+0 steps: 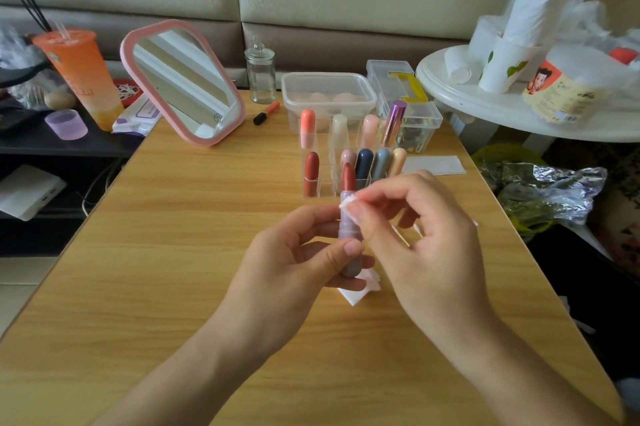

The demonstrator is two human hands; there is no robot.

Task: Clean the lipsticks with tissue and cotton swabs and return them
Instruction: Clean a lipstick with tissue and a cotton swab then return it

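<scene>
My left hand [298, 259] grips an uncapped lipstick [349, 235] upright by its greyish-purple tube, with the red-brown bullet sticking out on top. My right hand [426, 228] pinches a small piece of white tissue [348, 202] against the tube's upper rim. More white tissue [356, 294] lies on the table under my left hand. Behind stands a clear acrylic organizer [320, 190] with several capped lipsticks in it. A cotton swab [417, 230] lies mostly hidden behind my right hand.
On the wooden table [173, 252] stand a pink-framed mirror [183, 82], a glass jar [260, 74], a lidded plastic box [327, 93] and an orange pen [266, 113]. A folded white sheet [433, 165] lies at the right. An orange cup [81, 75] stands far left.
</scene>
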